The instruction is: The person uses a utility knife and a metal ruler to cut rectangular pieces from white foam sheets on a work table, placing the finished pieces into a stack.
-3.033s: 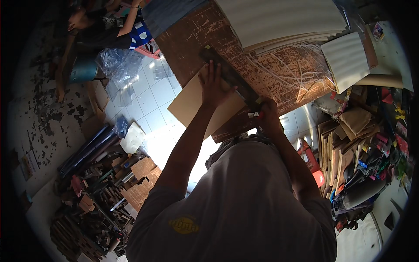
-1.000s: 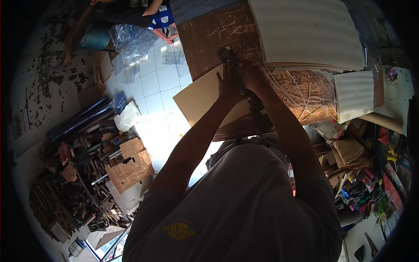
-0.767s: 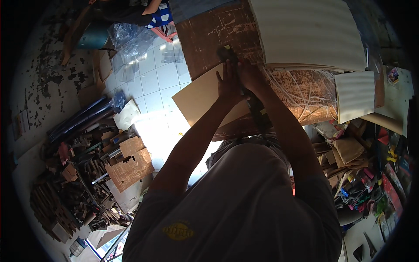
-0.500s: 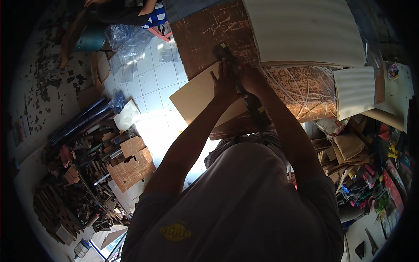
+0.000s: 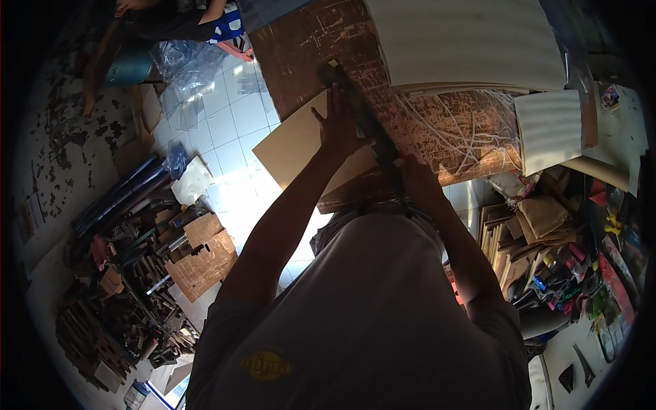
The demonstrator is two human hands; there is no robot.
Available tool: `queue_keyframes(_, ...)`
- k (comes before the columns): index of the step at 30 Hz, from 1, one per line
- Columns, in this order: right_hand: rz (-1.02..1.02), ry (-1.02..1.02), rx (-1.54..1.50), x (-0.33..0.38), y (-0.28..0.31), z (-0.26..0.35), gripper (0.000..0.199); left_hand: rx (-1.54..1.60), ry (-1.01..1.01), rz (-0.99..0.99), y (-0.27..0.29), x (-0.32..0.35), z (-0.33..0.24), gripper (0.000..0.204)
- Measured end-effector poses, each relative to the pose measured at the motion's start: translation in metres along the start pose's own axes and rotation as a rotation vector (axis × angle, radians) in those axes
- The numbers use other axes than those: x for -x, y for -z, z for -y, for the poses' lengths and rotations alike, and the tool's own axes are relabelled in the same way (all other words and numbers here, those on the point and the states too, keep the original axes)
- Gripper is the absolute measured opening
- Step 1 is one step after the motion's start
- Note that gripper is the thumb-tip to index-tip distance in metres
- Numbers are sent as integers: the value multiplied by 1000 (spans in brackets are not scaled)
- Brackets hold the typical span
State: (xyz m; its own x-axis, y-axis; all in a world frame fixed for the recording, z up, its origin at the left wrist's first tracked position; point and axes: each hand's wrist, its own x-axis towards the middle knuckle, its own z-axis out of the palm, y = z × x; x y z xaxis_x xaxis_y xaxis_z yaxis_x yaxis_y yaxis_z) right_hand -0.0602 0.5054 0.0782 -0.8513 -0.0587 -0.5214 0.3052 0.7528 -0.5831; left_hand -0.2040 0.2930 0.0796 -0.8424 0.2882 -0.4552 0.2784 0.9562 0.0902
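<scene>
A tan sheet of board (image 5: 290, 140) lies at an angle on the scratched brown worktable (image 5: 307, 41). Along its right side runs a long dark straight bar (image 5: 369, 123), slanting from the far left toward my waist. My left hand (image 5: 339, 128) lies on the board and bar with fingers spread, pressing down. By the bar's near end, my right hand (image 5: 418, 179) is closed, and a small orange-red thing (image 5: 402, 156) shows at its fingertips; the rest of it is hidden by the hand.
Large pale sheets (image 5: 471, 44) and a smaller pale piece (image 5: 549, 130) lie to the right, beside tangled white strands (image 5: 465, 140). Scrap wood (image 5: 137, 273) is heaped at the left. Cardboard pieces (image 5: 540, 219) stand at the right. Another person's arm (image 5: 214, 10) shows at the far left.
My right hand has slid along the bar toward my body, from beside the left hand to the near end. The left hand stays spread in place, and the whole view has shifted slightly.
</scene>
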Motion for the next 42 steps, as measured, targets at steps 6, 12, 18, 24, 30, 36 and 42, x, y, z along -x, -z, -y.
queue_keyframes(6, 32, -39, -55, 20, 3, -4, 40, 18, 4, -18, 1, 1, 0, 149)
queue_keyframes(12, 14, -59, -35, 45, -8, -31, 32, 16, 5, -18, 2, 1, -1, 150)
queue_keyframes(18, -150, 427, 534, 14, 22, -8, 24, 18, 25, -23, -6, 0, 4, 151)
queue_keyframes(24, -190, 288, 231, -126, 15, 78, 43, 3, 16, -6, -4, -2, 2, 152)
queue_keyframes(30, -147, 275, 273, -187, 1, 99, 44, 31, 12, 17, 4, -1, -3, 149)
queue_keyframes(36, -129, 200, 124, -183, 4, 101, 43, 37, 14, -27, -2, -3, -1, 152)
queue_keyframes(42, -49, 218, 212, -125, 14, 80, 39, 4, 28, 34, 7, -2, -3, 149)
